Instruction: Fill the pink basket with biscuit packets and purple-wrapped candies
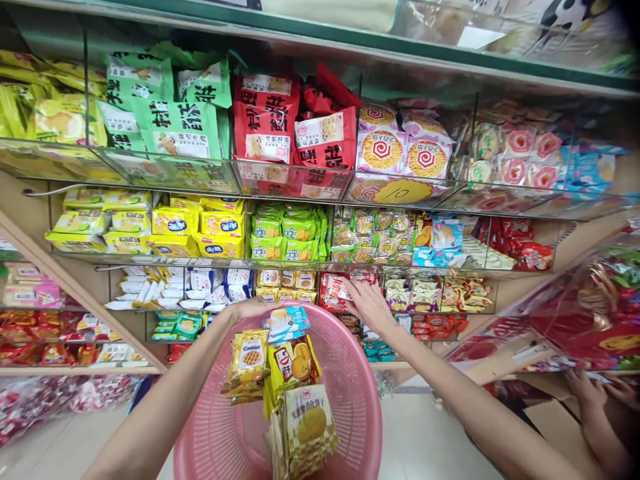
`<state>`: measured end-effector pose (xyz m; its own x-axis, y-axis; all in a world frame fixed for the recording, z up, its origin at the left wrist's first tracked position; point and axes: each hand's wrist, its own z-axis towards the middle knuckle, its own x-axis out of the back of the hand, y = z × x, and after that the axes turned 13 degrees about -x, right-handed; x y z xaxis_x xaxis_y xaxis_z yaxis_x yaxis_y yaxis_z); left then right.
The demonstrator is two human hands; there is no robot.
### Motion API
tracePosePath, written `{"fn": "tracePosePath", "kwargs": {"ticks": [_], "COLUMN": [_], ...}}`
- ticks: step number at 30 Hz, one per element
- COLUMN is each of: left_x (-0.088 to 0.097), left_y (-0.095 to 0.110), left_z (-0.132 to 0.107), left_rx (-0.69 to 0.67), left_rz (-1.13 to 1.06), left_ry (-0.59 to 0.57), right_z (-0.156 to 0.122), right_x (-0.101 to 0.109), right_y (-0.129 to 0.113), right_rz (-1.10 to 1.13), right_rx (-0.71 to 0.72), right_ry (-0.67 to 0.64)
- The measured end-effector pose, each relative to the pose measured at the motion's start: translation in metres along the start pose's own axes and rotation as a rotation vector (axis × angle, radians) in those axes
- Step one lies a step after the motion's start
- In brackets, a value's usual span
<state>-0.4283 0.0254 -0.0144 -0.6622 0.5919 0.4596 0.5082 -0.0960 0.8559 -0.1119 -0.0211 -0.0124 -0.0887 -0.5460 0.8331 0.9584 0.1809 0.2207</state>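
Observation:
My left hand (pixel 251 308) is at the far rim of a pink plastic basket (pixel 363 380), its fingers closed over the edge and partly hidden. Inside the basket lie a stack of pale biscuit packets (pixel 309 427), yellow biscuit packets (pixel 293 363), cookie packets (pixel 250 353) and a blue-and-white packet (pixel 287 323). My right hand (pixel 369 303) reaches past the basket to a lower shelf. Its fingers are stretched out and slightly bent, touching red snack packets (pixel 333 291) in their compartment; whether they grip one is not clear.
Clear dividers split the shelves into compartments. Above are green bags (pixel 183 130), red bags (pixel 265 120) and round-biscuit packs (pixel 383 152) with a yellow price tag (pixel 404 191). Bagged goods (pixel 30 407) lie at lower left. Another person's hand (pixel 587 393) shows at lower right.

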Motion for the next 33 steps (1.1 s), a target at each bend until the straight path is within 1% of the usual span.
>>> {"fn": "tracePosePath", "kwargs": {"ticks": [3,5,6,7,9,11,12,14,17,21,23,26,30,33], "left_x": [0.003,0.005,0.005,0.005,0.004,0.002,0.001,-0.001,-0.002,0.002,0.005,0.007,0.008,0.008], "left_y": [-0.006,-0.007,-0.006,-0.005,0.001,0.008,0.01,0.013,0.011,0.002,-0.001,-0.002,-0.003,-0.005], "left_z": [0.004,0.005,0.006,0.006,0.006,0.006,0.006,0.006,0.006,0.001,-0.002,-0.005,-0.008,-0.007], "left_rx": [0.022,0.02,0.017,0.015,0.021,0.04,0.045,0.035,0.009,-0.004,-0.016,-0.025,-0.004,0.003], "left_rz": [0.013,0.023,0.032,0.045,0.086,0.13,0.144,0.151,0.118,0.051,0.023,-0.006,-0.04,-0.056], "left_ry": [-0.033,-0.036,-0.035,-0.035,-0.03,-0.034,-0.039,-0.045,-0.049,-0.052,-0.043,-0.05,-0.057,-0.058], "right_z": [-0.016,-0.024,-0.026,-0.027,-0.027,-0.023,-0.021,-0.017,-0.015,-0.017,-0.018,-0.021,-0.021,-0.019], "right_x": [0.033,0.059,0.073,0.086,0.108,0.122,0.125,0.125,0.116,0.1,0.093,0.08,0.064,0.055], "right_y": [-0.002,-0.011,-0.02,-0.03,-0.055,-0.083,-0.097,-0.124,-0.161,-0.197,-0.21,-0.222,-0.232,-0.237], "right_rz": [0.066,0.148,0.194,0.237,0.291,0.324,0.338,0.377,0.439,0.436,0.406,0.381,0.324,0.252], "right_rx": [0.032,0.075,0.124,0.197,0.399,0.601,0.685,0.837,1.034,1.233,1.293,1.348,1.397,1.425], "right_ry": [0.038,0.05,0.04,0.025,-0.021,-0.052,-0.055,-0.043,-0.044,-0.097,-0.125,-0.142,-0.135,-0.186]}}
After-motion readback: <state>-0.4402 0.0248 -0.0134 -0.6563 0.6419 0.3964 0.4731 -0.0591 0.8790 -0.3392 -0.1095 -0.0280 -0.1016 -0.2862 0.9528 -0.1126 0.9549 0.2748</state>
